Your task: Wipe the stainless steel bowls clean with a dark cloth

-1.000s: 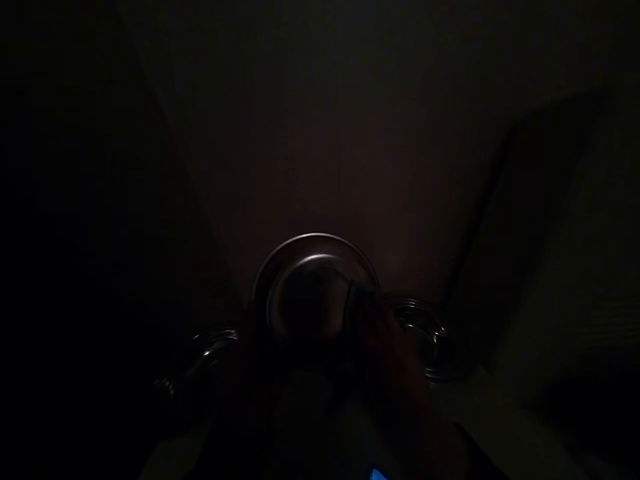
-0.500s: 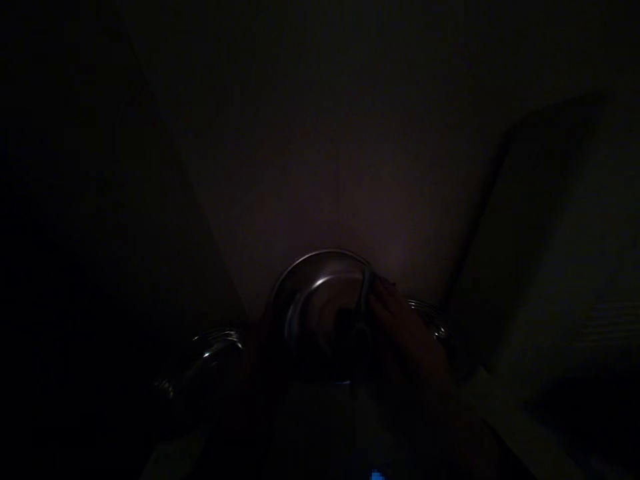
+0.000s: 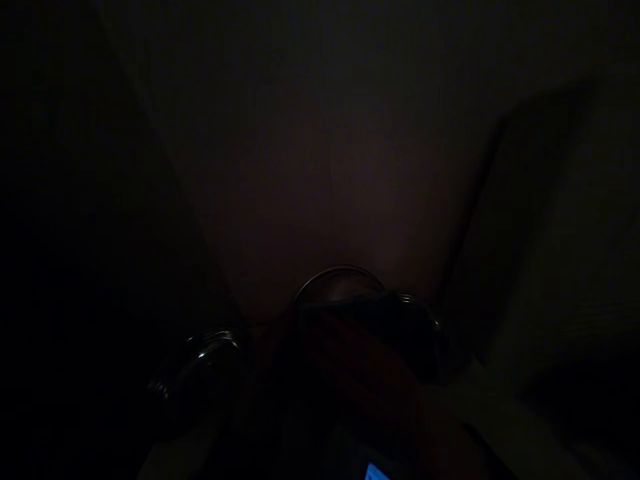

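The picture is very dark. A round, shiny metal plate or bowl [image 3: 343,283] is at the middle, with only its far rim catching light. My right hand [image 3: 355,360] lies across it, pressing a dark cloth [image 3: 405,327] over its surface. At the near left side of the metal dish, my left hand [image 3: 270,350] shows as a faint reddish shape against the rim. Its fingers are barely visible, and it seems to grip the dish there.
To the left stands a stack of shiny metal dishes [image 3: 213,343]. Ridged rims of more metal dishes [image 3: 417,303] show at the right, partly behind the cloth. A pale wall or panel [image 3: 325,167] rises ahead. A small blue-lit screen [image 3: 375,472] glows at the bottom edge.
My right hand has swept left and toward me across the metal dish, and the cloth now spreads over most of it. The dish's bright reflections are covered.
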`<state>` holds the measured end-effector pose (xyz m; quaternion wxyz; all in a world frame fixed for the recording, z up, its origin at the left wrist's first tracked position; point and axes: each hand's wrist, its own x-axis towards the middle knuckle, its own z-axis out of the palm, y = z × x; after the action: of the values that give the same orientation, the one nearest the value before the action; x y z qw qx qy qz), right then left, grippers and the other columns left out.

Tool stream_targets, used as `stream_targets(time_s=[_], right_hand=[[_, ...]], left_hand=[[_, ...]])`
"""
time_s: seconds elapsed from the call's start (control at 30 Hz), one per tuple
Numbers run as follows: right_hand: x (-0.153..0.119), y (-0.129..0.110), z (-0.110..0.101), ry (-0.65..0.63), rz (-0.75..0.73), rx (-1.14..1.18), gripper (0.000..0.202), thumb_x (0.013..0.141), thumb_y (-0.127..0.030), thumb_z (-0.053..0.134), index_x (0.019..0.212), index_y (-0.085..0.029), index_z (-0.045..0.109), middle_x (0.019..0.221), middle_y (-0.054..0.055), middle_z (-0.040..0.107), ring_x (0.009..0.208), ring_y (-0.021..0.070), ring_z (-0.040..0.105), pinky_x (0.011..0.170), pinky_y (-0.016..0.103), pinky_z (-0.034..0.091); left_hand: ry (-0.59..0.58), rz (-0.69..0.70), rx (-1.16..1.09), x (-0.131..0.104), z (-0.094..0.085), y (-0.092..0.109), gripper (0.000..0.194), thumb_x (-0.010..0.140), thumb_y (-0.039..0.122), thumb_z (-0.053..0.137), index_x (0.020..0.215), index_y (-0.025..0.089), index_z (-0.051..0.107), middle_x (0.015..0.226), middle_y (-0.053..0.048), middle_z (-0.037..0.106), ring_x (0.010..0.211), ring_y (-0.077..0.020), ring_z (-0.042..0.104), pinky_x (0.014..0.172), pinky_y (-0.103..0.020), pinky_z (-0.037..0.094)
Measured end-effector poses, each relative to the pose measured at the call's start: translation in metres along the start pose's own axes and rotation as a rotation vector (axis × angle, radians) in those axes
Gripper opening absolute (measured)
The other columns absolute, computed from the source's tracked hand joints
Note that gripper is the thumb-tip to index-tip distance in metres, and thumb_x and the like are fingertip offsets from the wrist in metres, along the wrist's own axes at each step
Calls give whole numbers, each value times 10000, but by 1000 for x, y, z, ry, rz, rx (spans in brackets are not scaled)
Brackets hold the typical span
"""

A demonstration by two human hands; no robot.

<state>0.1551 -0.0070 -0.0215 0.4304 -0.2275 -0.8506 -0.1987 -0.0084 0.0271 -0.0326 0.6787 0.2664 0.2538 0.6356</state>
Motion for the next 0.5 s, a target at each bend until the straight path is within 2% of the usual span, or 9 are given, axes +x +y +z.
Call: stream_targets(time_s=[0.1, 0.2, 0.27, 0.4, 0.5], right_hand=[[-2, 5, 1, -1, 76, -49, 341, 960, -106, 447, 1273, -106, 584, 1332, 101, 619, 1399, 206, 378, 1126, 406, 404], [-6, 20, -3, 27, 209, -117, 364, 960, -109, 429, 1301, -70, 550, 1358, 171, 583, 1361, 249, 438, 1073, 450, 462], [-9, 28, -8, 36, 261, -129, 391, 960, -121, 433, 1341, -84, 515, 1382, 180, 558, 1341, 248, 466, 1055, 455, 482], [-8, 26, -11, 26, 252, -146, 413, 946, -133, 462, 1356, -122, 510, 1387, 145, 562, 1357, 255, 443, 1067, 494, 465], [-5, 11, -4, 26, 170, -152, 338, 935, -145, 475, 1245, -108, 606, 1310, 118, 632, 1312, 267, 495, 1080, 503, 446]], left_hand=[[12, 20, 31, 1, -9, 3, 290, 963, 316, 466, 1115, 220, 693, 1076, -67, 729, 1197, -222, 603, 928, -301, 549], [8, 87, 79, -4, -20, 7, 265, 928, 258, 526, 1121, 180, 690, 1167, -79, 706, 1269, -245, 549, 969, -318, 530], [7, 127, 101, -8, -28, 9, 263, 917, 222, 533, 1124, 180, 689, 1206, -74, 691, 1293, -247, 528, 979, -325, 526], [4, 141, 82, -14, -36, 5, 273, 914, 168, 508, 1098, 221, 703, 1168, -47, 711, 1292, -225, 534, 953, -289, 541], [-42, 100, -48, -12, -27, 0, 292, 940, 215, 487, 1162, 214, 676, 1129, -55, 727, 1257, -221, 567, 945, -282, 547]])
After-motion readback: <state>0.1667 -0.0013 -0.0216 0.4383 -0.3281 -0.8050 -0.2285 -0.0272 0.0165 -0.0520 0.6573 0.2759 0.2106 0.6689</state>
